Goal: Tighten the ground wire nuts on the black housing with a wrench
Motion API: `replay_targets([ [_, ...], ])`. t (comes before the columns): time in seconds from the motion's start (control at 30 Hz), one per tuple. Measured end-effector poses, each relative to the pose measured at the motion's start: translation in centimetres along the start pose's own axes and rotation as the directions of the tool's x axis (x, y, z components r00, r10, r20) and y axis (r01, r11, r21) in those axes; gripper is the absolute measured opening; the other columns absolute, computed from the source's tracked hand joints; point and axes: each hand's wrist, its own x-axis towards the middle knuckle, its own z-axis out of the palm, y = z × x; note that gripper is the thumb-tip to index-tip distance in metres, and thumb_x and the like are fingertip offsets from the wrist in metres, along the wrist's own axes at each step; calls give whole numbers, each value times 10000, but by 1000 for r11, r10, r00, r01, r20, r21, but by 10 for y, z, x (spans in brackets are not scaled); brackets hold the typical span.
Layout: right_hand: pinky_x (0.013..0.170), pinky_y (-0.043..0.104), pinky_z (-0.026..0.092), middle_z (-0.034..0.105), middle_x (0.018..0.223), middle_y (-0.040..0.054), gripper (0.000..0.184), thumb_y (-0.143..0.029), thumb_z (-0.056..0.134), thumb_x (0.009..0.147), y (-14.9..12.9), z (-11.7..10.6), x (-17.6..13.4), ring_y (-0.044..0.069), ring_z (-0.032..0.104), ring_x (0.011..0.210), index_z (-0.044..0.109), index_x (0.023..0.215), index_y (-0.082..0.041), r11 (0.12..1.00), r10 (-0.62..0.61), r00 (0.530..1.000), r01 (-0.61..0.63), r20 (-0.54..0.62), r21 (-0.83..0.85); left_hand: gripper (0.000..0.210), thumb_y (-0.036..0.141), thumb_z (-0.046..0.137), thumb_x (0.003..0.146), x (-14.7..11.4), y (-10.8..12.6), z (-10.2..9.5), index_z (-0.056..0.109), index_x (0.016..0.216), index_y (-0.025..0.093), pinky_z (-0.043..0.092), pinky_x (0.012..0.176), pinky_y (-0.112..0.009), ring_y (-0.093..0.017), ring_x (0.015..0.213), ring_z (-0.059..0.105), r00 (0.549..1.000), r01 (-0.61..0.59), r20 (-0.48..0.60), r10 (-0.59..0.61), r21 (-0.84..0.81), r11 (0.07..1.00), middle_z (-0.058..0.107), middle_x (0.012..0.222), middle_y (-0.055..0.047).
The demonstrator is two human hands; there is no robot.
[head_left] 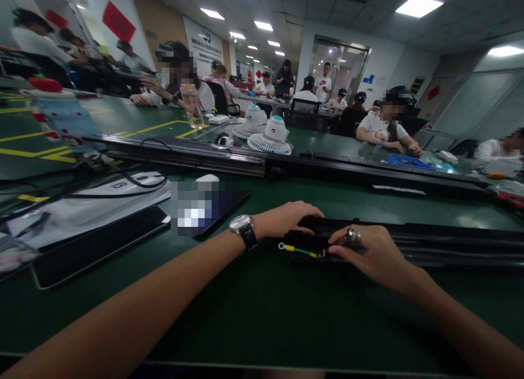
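A long black channel-like bar (458, 238) lies across the right half of the table, its near end in front of me. My left hand (291, 218) grips that end, thumb and fingers on either side of its far wall. Close beside it, my right hand (370, 251) pinches at the bar's inside; what sits between thumb and finger is too small to make out. A short green wire (302, 251) with yellow sleeves and a ring terminal sticks out to the left of my right fingertips, over the bar's near edge.
A tablet (102, 245) and a phone (221, 212) lie to the left, near a white plastic bag (94, 204) and black cables. Long metal rails (184, 155) run along the table's middle. Beyond stand white fans (272, 136), a bottle (192, 106) and a blue tray (409, 162). Several people sit around.
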Motion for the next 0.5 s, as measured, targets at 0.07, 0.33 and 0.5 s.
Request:
replay_targets([
  [0.07, 782, 322, 571, 788, 958, 31, 140, -284, 594, 1013, 1, -4, 0, 189, 745, 852, 729, 1032, -250, 999, -32, 999, 32, 24, -6, 412, 333, 688, 949, 0, 0, 0, 588, 1338, 242, 436, 974, -372, -236, 1126, 593, 1000, 2, 4, -2, 0, 1000, 661, 1274, -70],
  [0.33, 759, 326, 556, 781, 932, 54, 138, -293, 595, 1006, 2, -11, -3, 199, 729, 830, 717, 1032, -233, 996, -55, 997, 51, -55, -71, 410, 325, 672, 958, -1, 2, -2, 576, 1350, 256, 433, 992, -372, -234, 1152, 588, 1000, 0, 16, 0, -11, 1000, 652, 1292, -65],
  [0.5, 744, 324, 566, 805, 935, 36, 139, -324, 612, 997, 2, -3, -2, 202, 757, 819, 719, 998, -235, 998, 9, 996, -15, -90, -62, 425, 306, 672, 948, -1, 0, -4, 569, 1360, 283, 434, 1017, -375, -228, 1179, 582, 999, -21, 37, 21, -19, 1000, 645, 1312, -52],
])
